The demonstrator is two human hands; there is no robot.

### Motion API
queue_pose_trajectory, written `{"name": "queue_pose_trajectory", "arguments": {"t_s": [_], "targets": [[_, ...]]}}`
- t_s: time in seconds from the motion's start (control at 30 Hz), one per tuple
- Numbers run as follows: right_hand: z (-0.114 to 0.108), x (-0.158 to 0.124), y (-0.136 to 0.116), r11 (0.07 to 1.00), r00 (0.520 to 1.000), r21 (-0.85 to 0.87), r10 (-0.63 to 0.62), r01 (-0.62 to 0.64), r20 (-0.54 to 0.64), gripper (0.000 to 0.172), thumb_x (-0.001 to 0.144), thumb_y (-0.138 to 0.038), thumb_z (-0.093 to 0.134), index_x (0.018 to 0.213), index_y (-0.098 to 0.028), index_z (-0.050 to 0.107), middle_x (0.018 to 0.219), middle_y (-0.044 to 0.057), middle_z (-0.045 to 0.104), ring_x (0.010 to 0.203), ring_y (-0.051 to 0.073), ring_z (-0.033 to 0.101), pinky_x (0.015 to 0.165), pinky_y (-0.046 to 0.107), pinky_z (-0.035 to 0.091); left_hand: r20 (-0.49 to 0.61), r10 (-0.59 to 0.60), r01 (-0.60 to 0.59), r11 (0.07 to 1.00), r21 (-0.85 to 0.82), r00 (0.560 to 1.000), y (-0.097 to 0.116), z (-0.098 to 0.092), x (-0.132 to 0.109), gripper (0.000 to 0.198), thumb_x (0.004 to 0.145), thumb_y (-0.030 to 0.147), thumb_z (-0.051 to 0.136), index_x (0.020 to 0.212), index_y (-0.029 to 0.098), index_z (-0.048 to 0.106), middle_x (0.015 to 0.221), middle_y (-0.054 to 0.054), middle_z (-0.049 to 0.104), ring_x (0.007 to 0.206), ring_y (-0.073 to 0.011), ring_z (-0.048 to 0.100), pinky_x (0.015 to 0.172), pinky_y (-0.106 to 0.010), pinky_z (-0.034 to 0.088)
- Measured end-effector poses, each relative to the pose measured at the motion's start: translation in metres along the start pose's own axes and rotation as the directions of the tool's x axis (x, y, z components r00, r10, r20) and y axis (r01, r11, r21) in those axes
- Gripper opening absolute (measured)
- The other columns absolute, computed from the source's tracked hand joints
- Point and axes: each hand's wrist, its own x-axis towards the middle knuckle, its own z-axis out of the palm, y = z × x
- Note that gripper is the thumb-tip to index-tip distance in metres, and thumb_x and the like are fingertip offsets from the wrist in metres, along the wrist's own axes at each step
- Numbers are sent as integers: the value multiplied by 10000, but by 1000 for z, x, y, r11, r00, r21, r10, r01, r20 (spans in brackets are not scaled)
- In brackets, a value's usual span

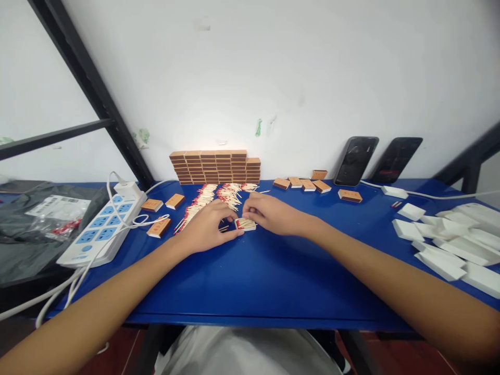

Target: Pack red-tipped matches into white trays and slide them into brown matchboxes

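Note:
A small white matchbox tray (pixel 250 227) with red-tipped matches lies on the blue table between my hands. My left hand (pixel 209 224) is curled round the tray's left end, with the thumb at its near edge and the index finger beyond it. Over the right end, my right hand (pixel 271 212) has its fingers pinched together; anything between the fingertips is hidden. Loose matches (pixel 205 197) are spread in a long row behind and left of my left hand. More matches (pixel 229 195) lie in a heap beyond the tray.
Stacked matchboxes (pixel 214 167) stand against the wall. Single matchboxes (pixel 350 196) lie on both sides. White empty trays (pixel 449 237) are heaped at right, near two upright phones (pixel 355 161). A power strip (pixel 103 226) with cables and a dark plastic bag (pixel 23 234) occupy the left.

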Motion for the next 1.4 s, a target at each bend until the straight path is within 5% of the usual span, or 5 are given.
{"name": "queue_pose_trajectory", "arguments": {"t_s": [0.1, 0.33, 0.77, 1.03, 1.4], "targets": [[-11, -1, 6, 999, 999, 29, -21, 22, -38, 146, 1000, -274, 591, 916, -184, 669, 898, 59, 641, 839, 191, 561, 749, 303, 400, 0, 0, 0, 1000, 3, 1000, 0, 0, 0, 245, 906, 445, 786, 943, 215, 710, 901, -45, 706, 889, -236, 630, 796, -373, 493], [-13, -3, 10, 999, 988, 38, 32, -38, 152, 60, 920, -175, 633, 926, -181, 693, 930, 54, 671, 796, 169, 567, 694, 281, 398, 21, -8, 8, 1000, 7, 1000, 2, -2, 0, 257, 914, 463, 777, 931, 214, 716, 889, -46, 697, 903, -239, 628, 802, -370, 487], [-16, -4, 13, 995, 976, 46, 78, -89, 206, 106, 947, -284, 637, 903, -191, 660, 860, 45, 690, 723, 162, 575, 642, 281, 410, 28, -8, 7, 1000, 16, 1000, 0, 0, 0, 258, 907, 458, 785, 924, 213, 706, 918, -51, 705, 918, -244, 631, 819, -377, 494], [-11, -3, 14, 996, 991, 72, 35, -45, 131, 88, 960, -280, 613, 959, -200, 650, 889, 43, 689, 756, 166, 576, 666, 276, 413, 36, -13, 13, 1000, 14, 999, 1, -1, 0, 264, 912, 473, 773, 938, 217, 716, 901, -51, 699, 907, -245, 628, 811, -376, 490], [-20, -6, 10, 998, 974, 59, 22, -36, 226, 167, 933, -367, 671, 927, -205, 711, 933, 53, 716, 770, 168, 598, 660, 281, 444, 41, -4, 4, 1000, 8, 999, 2, -1, 0, 266, 918, 472, 762, 932, 211, 711, 905, -54, 707, 905, -243, 627, 805, -378, 491]]}}
